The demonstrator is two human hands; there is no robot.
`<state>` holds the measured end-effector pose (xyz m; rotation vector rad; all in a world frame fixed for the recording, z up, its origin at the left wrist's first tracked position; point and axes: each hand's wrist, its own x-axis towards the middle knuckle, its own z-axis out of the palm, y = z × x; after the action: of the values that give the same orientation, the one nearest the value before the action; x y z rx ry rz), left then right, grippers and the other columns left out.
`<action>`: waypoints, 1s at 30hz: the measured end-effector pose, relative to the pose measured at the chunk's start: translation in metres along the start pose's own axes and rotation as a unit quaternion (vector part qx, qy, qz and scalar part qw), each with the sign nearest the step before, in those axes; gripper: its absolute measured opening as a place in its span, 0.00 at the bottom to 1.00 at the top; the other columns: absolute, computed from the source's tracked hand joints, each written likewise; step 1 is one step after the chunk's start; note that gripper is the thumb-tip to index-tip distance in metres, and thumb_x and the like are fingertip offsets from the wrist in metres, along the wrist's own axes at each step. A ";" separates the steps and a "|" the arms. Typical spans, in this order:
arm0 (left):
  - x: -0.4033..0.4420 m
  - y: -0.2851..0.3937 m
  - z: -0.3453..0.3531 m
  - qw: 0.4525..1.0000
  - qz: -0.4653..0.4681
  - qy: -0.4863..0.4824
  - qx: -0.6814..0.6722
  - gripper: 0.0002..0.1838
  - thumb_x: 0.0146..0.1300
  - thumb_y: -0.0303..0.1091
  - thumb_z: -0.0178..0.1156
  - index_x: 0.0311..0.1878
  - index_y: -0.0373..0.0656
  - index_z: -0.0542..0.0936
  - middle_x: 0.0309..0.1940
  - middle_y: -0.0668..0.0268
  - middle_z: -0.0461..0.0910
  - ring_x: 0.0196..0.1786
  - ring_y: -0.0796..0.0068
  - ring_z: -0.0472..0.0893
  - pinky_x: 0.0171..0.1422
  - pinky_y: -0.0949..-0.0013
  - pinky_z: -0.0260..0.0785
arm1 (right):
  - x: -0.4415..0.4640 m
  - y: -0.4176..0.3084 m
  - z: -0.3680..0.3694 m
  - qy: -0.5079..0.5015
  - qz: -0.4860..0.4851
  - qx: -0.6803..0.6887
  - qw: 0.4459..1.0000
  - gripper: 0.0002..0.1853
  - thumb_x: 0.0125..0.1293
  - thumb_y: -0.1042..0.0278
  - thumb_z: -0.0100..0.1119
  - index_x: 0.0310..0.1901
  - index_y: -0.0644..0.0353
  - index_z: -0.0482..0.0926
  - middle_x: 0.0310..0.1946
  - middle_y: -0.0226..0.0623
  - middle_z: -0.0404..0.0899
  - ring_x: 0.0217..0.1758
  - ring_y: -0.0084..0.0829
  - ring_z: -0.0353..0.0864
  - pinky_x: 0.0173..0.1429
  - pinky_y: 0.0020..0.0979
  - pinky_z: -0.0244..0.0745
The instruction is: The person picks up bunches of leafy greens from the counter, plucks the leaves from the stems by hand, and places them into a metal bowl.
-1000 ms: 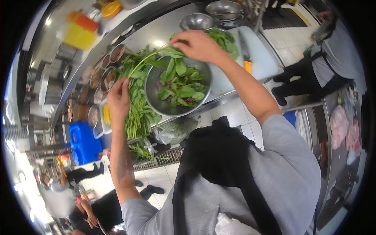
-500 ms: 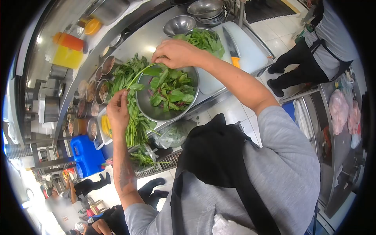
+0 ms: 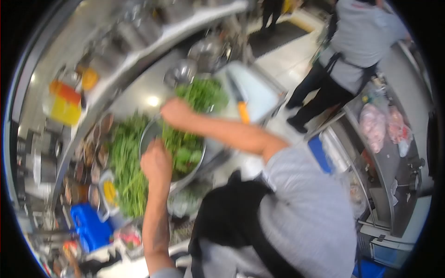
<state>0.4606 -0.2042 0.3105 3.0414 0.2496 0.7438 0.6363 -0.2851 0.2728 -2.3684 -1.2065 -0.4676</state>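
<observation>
Over the metal bowl [image 3: 202,163], both of my hands are closed and smeared by motion. My left hand [image 3: 156,160] is a fist above the bowl's near left side; whatever lies in its fingers is hidden. My right hand [image 3: 177,112] is at the bowl's far rim, its fingers closed on leafy greens [image 3: 170,133] that show just below it. Loose dark green leaves [image 3: 187,155] fill part of the bowl. Left of the bowl lies a long heap of stemmed greens [image 3: 126,162]. Another batch of greens [image 3: 204,94] stands behind my right hand.
A knife with an orange handle [image 3: 244,112] lies on the white cutting board [image 3: 262,88]. Metal bowls [image 3: 181,73] stand at the back. Small ingredient containers line the left, near a blue jug [image 3: 90,227]. A person [image 3: 345,65] in a dark apron stands at the right.
My view has turned and shifted. My hands have come closer together, and the left one has moved from the heap's edge to over the bowl. The long stem held between them no longer shows.
</observation>
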 end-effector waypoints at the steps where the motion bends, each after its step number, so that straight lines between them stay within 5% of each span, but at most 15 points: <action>1: 0.009 0.003 0.002 1.000 -0.023 0.009 0.003 0.04 0.66 0.29 0.59 0.36 0.43 0.82 0.34 0.54 0.84 0.34 0.47 0.84 0.36 0.51 0.76 | 0.012 0.007 0.014 0.045 -0.005 -0.012 0.999 0.07 0.50 0.72 0.62 0.28 0.64 0.86 0.28 0.52 0.84 0.36 0.49 0.87 0.41 0.45 0.85; 7: 0.032 0.001 -0.021 0.998 -0.036 0.037 -0.037 0.06 0.67 0.31 0.60 0.35 0.40 0.82 0.33 0.52 0.84 0.35 0.44 0.83 0.38 0.49 0.76 | 0.055 0.018 0.016 0.085 0.039 -0.006 0.996 0.07 0.54 0.72 0.63 0.30 0.63 0.88 0.35 0.52 0.87 0.41 0.48 0.89 0.47 0.44 0.84; 11: -0.001 -0.001 -0.061 0.991 -0.050 0.053 -0.108 0.05 0.66 0.27 0.61 0.39 0.38 0.85 0.34 0.50 0.84 0.37 0.44 0.84 0.40 0.52 0.75 | 0.058 0.098 0.000 0.111 0.215 0.064 0.968 0.06 0.54 0.72 0.63 0.30 0.65 0.87 0.30 0.54 0.86 0.37 0.51 0.89 0.46 0.47 0.83; 13: -0.017 -0.021 -0.065 0.973 -0.100 0.109 -0.177 0.08 0.69 0.25 0.60 0.45 0.34 0.85 0.35 0.49 0.86 0.35 0.52 0.85 0.40 0.59 0.76 | 0.049 0.125 -0.003 0.143 0.224 0.079 0.961 0.07 0.56 0.70 0.64 0.30 0.64 0.87 0.30 0.52 0.86 0.36 0.53 0.88 0.47 0.46 0.83; 17: -0.024 -0.038 -0.079 0.948 -0.169 0.112 -0.245 0.12 0.75 0.28 0.58 0.48 0.27 0.83 0.33 0.52 0.85 0.33 0.72 0.81 0.39 0.68 0.73 | 0.032 0.119 0.011 0.008 0.229 -0.026 0.973 0.07 0.60 0.67 0.64 0.35 0.59 0.88 0.43 0.50 0.88 0.54 0.52 0.85 0.57 0.50 0.80; 18: -0.026 -0.045 -0.078 0.944 -0.173 0.119 -0.254 0.12 0.75 0.28 0.58 0.48 0.27 0.83 0.32 0.53 0.85 0.33 0.72 0.80 0.39 0.68 0.73 | 0.029 0.121 0.022 -0.136 0.266 0.052 0.953 0.21 0.65 0.60 0.61 0.58 0.56 0.83 0.65 0.54 0.76 0.73 0.55 0.70 0.71 0.58 0.68; 19: -0.026 -0.051 -0.076 0.940 -0.177 0.128 -0.262 0.12 0.75 0.28 0.58 0.48 0.26 0.83 0.32 0.54 0.85 0.33 0.73 0.80 0.40 0.69 0.72 | 0.022 0.119 0.035 -0.134 0.267 0.053 0.953 0.21 0.65 0.60 0.61 0.58 0.56 0.83 0.65 0.54 0.76 0.73 0.55 0.70 0.71 0.58 0.68; 21: -0.026 -0.052 -0.076 0.942 -0.181 0.103 -0.263 0.12 0.75 0.29 0.58 0.49 0.26 0.83 0.32 0.55 0.85 0.34 0.74 0.80 0.40 0.69 0.72 | 0.001 0.106 0.057 -0.211 0.277 0.000 0.937 0.37 0.70 0.51 0.55 0.78 0.51 0.62 0.81 0.53 0.52 0.84 0.54 0.50 0.80 0.66 0.47; 22: -0.028 -0.052 -0.076 0.942 -0.190 0.080 -0.264 0.13 0.75 0.29 0.58 0.49 0.26 0.83 0.32 0.55 0.85 0.34 0.74 0.79 0.41 0.69 0.72 | -0.003 0.110 0.066 -0.213 0.279 0.004 0.936 0.37 0.70 0.51 0.55 0.78 0.51 0.62 0.81 0.53 0.52 0.84 0.54 0.50 0.80 0.66 0.47; 24: -0.028 -0.055 -0.068 0.942 -0.202 0.052 -0.262 0.13 0.75 0.30 0.58 0.50 0.26 0.83 0.32 0.56 0.85 0.35 0.75 0.79 0.41 0.70 0.72 | -0.006 0.119 0.078 -0.352 0.309 0.037 0.883 0.45 0.70 0.46 0.51 0.83 0.46 0.44 0.85 0.46 0.37 0.87 0.52 0.36 0.81 0.70 0.32; 26: -0.037 -0.067 -0.046 0.919 -0.146 0.074 -0.358 0.13 0.75 0.31 0.58 0.50 0.27 0.83 0.34 0.61 0.85 0.37 0.78 0.78 0.42 0.72 0.71 | -0.008 0.120 0.081 -0.349 0.297 0.031 0.888 0.44 0.66 0.50 0.54 0.82 0.47 0.52 0.84 0.51 0.42 0.86 0.57 0.36 0.79 0.74 0.30; 28: -0.038 -0.048 -0.060 0.913 -0.209 0.006 -0.350 0.13 0.75 0.32 0.60 0.49 0.28 0.84 0.34 0.67 0.83 0.38 0.83 0.76 0.43 0.77 0.69 | -0.001 0.135 0.096 -0.452 0.248 0.023 0.857 0.41 0.65 0.48 0.54 0.79 0.50 0.59 0.83 0.49 0.46 0.86 0.54 0.39 0.81 0.71 0.37; 30: -0.048 -0.044 -0.036 0.878 -0.219 0.025 -0.425 0.14 0.74 0.34 0.62 0.48 0.30 0.84 0.30 0.73 0.79 0.33 0.85 0.72 0.36 0.76 0.64 | -0.007 0.149 0.125 -0.307 0.277 0.013 0.910 0.38 0.64 0.49 0.58 0.76 0.46 0.66 0.82 0.44 0.53 0.84 0.51 0.51 0.80 0.69 0.45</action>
<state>0.3952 -0.1691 0.3192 2.0335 0.4470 0.6536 0.7670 -0.3025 0.1292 -2.7682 -0.6706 0.5120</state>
